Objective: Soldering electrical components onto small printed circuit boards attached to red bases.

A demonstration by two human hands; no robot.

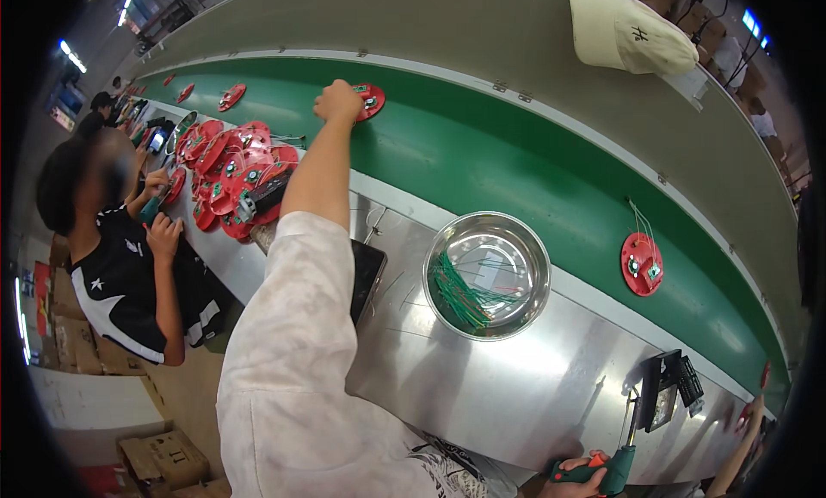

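My left arm, in a pale sleeve, reaches across the bench to the green conveyor belt. There my left hand (338, 102) is closed on the edge of a round red disc (371, 103) that carries a small circuit board. At the lower right, my right hand (575, 479) grips the green handle of a soldering gun (616, 470) with an orange trigger. Its metal barrel points up beside a black stand (659, 393). Between my hands, a round steel bowl (540, 313) holds a bundle of thin green wires (460, 296).
A heap of red discs with boards and wires (237, 167) lies left of my arm, near a black flat device (368, 274). Another wired disc (642, 264) rests on the belt (508, 184). A co-worker (129, 257) sits left. A cap (632, 35) hangs on the partition.
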